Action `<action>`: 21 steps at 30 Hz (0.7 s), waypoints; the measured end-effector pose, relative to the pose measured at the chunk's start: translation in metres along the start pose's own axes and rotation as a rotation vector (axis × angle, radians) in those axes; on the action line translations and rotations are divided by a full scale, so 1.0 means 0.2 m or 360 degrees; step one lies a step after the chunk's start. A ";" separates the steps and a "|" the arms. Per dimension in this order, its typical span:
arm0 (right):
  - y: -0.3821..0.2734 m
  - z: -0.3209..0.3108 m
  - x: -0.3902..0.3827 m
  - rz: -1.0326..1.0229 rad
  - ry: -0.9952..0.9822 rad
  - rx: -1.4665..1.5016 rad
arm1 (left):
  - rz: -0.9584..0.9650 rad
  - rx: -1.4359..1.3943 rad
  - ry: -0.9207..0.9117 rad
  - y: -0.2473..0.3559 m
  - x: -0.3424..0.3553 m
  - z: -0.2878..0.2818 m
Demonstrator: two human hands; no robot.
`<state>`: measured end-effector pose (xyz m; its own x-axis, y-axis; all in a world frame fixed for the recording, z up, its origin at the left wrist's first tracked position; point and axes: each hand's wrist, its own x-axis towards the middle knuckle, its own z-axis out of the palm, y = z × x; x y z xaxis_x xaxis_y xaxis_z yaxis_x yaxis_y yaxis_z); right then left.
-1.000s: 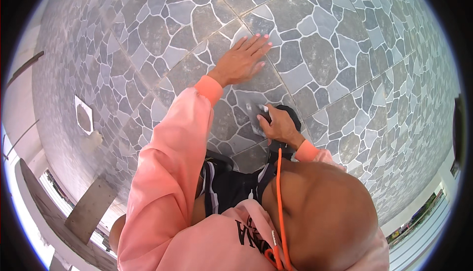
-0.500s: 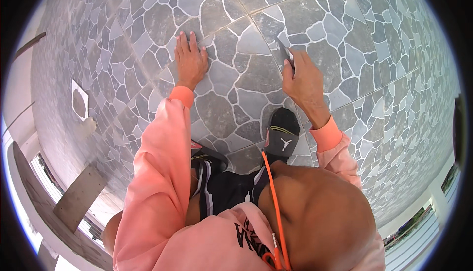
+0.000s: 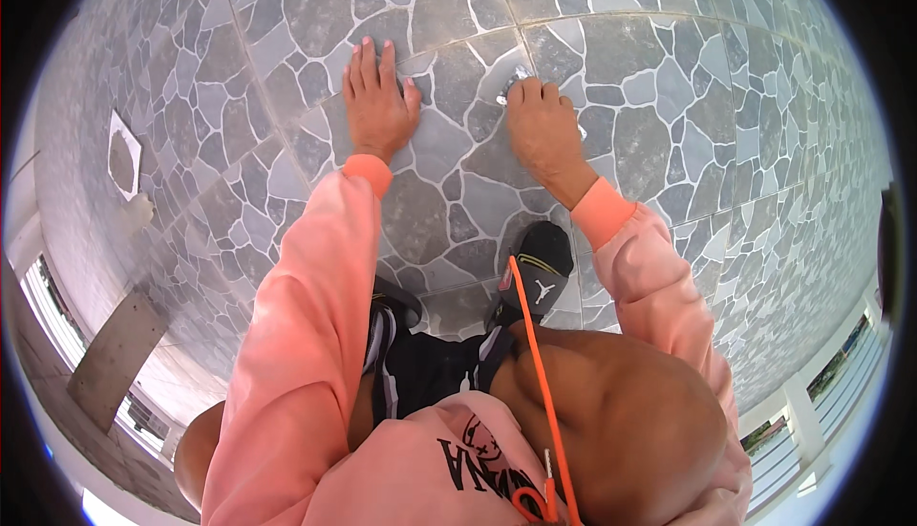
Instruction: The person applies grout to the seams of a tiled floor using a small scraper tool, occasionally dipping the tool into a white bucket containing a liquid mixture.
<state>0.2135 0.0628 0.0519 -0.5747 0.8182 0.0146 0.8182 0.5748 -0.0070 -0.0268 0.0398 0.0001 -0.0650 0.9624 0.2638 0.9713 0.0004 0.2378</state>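
Left hand lies spread at eleven o'clock; right hand, at one, grips a mostly hidden tool, best kept steady.

2 hands, silvery tool, stone-patterned floor

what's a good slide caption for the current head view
Bare left hand palm-down on a stone-patterned floor; right hand closed around a mostly hidden object.
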 end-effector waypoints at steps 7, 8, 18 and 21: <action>-0.03 0.00 0.12 0.0101 -0.0111 0.0062 | -0.0035 -0.0004 -0.0039 0.00 0.01 -0.01; -0.03 -0.01 0.12 0.0099 -0.0110 0.0063 | -0.0036 -0.0002 -0.0038 0.00 0.01 -0.01; 0.04 -0.05 0.09 -0.0166 -0.0035 0.0313 | -0.0017 -0.0019 0.0011 -0.01 0.00 0.00; 0.26 -0.12 0.10 0.0200 -0.0242 0.0745 | -0.0012 -0.0012 0.0022 -0.02 0.02 -0.02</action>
<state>0.2444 0.1093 0.0751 -0.4960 0.8534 -0.1604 0.8073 0.3851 -0.4471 -0.0320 0.0425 0.0042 -0.0756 0.9584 0.2751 0.9691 0.0056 0.2468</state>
